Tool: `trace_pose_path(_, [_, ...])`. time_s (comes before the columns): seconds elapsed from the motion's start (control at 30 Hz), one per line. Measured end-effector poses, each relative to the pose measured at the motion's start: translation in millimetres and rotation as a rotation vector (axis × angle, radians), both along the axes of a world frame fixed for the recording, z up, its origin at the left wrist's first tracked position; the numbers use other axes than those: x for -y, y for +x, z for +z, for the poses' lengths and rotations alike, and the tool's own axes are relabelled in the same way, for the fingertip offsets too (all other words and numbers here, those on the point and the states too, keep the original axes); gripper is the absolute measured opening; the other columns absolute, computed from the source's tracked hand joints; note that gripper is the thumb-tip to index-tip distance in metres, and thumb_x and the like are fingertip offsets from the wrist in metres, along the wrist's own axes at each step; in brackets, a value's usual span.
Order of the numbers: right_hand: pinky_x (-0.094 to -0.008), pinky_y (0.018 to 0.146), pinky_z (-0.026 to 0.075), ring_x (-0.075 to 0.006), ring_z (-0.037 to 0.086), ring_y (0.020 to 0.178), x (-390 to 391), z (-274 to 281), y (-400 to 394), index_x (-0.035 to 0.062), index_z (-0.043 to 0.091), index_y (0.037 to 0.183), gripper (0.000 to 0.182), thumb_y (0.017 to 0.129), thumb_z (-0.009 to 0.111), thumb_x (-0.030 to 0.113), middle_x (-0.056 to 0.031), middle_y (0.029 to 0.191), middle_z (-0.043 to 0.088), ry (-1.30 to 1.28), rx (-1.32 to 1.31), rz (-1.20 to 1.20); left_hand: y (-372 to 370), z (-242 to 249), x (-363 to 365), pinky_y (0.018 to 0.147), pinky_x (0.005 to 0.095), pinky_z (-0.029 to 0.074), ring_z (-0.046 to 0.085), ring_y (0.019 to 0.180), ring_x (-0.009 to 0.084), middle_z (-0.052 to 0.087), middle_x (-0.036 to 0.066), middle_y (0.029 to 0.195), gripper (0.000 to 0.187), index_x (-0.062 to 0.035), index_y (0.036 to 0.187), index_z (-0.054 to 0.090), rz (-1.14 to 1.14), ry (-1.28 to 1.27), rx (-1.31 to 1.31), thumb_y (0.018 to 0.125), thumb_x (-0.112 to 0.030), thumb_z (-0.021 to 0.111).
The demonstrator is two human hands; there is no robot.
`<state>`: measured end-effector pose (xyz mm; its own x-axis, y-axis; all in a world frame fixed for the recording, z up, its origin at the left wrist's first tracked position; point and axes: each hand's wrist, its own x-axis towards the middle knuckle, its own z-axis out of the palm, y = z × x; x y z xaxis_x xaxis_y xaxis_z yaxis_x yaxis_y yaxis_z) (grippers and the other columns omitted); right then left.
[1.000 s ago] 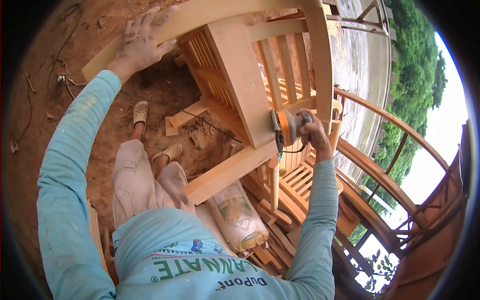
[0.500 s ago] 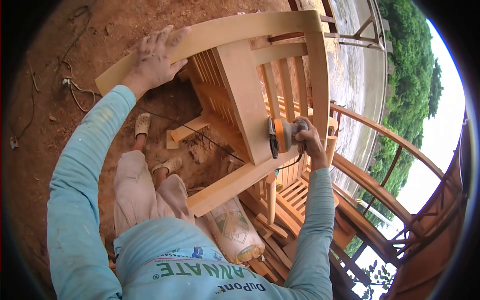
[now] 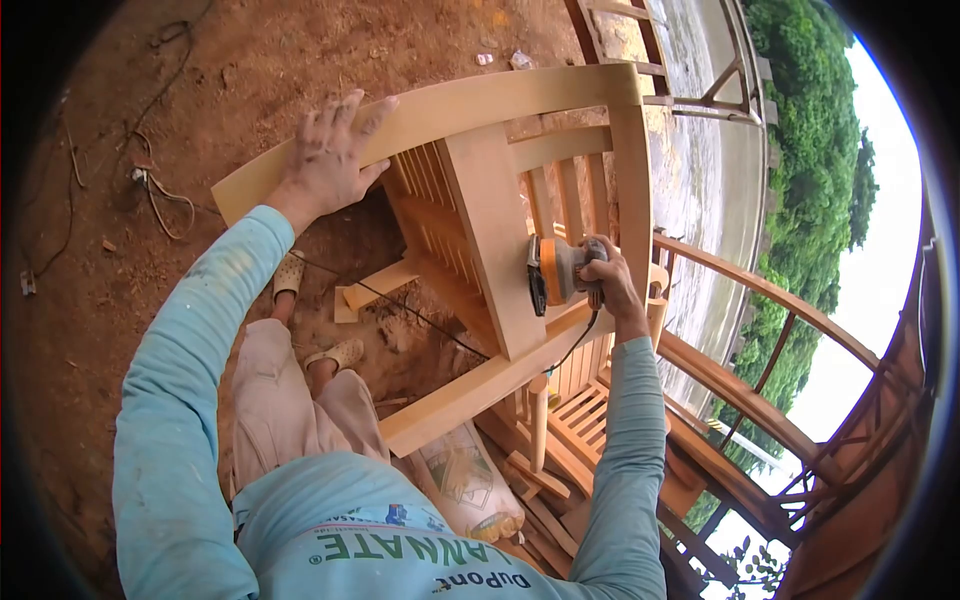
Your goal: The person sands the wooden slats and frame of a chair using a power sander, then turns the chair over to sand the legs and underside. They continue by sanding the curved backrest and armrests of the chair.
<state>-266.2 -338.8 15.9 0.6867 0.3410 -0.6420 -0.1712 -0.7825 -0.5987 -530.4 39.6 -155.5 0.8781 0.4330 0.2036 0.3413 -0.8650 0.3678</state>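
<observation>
A pale wooden chair frame (image 3: 478, 220) with slatted sides stands tipped in front of me. My left hand (image 3: 335, 160) lies over its long curved rail (image 3: 470, 105), fingers spread and thumb at the rail's lower edge. An orange and grey power sander (image 3: 558, 272) is gripped in my right hand (image 3: 610, 280). The sander's dark pad is turned toward the broad flat board (image 3: 490, 210), right at its edge near the lower end. From the sander a dark cord (image 3: 570, 352) hangs across the lower rail (image 3: 440, 400).
Slatted wooden furniture (image 3: 580, 412) and stacked timber lie at the lower right, near a printed sack (image 3: 468, 485). Cords (image 3: 150, 185) trail over the dirt ground (image 3: 110, 300) at left. Wooden railings (image 3: 760, 275) stand on the right. My feet are beside the chair frame.
The chair frame sits lower in view. The sander has shifted up along the flat board, away from its lower end. My left hand stays on the curved rail.
</observation>
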Motion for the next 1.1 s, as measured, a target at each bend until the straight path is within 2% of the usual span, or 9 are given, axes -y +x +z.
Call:
trace_pose_path(0.4, [-0.0349, 0.071, 0.059, -0.0202, 0.065, 0.080, -59, -3, 18, 0.0029, 0.065, 0.122, 0.055, 0.068, 0.071, 0.013, -0.0088, 0.099, 0.063, 0.040, 0.005, 0.067, -1, 3, -5, 0.120, 0.0532, 0.032, 0.046, 0.145, 0.0392, 0.041, 0.022, 0.162, 0.086, -0.0251, 0.170, 0.031, -0.022, -0.064, 0.011, 0.096, -0.041, 0.071])
trace_pose_path(0.7, [-0.0338, 0.069, 0.057, -0.0206, 0.064, 0.079, -104, 5, 19, 0.0034, 0.065, 0.120, 0.053, 0.069, 0.070, 0.013, -0.0085, 0.097, 0.061, 0.020, 0.032, 0.087, -2, 3, -9, 0.122, 0.0556, 0.030, 0.043, 0.146, 0.0405, 0.039, 0.023, 0.163, 0.085, -0.0269, 0.171, 0.028, -0.022, -0.081, -0.020, 0.098, -0.042, 0.069])
trace_pose_path(1.1, [-0.0331, 0.070, 0.056, -0.0199, 0.063, 0.078, -113, 8, 19, 0.0037, 0.066, 0.120, 0.054, 0.067, 0.071, 0.014, -0.0080, 0.093, 0.060, 0.039, 0.065, 0.110, -3, 3, -9, 0.120, 0.0567, 0.034, 0.045, 0.144, 0.0427, 0.039, 0.026, 0.162, 0.085, -0.0245, 0.172, 0.027, -0.035, -0.068, -0.011, 0.099, -0.043, 0.068])
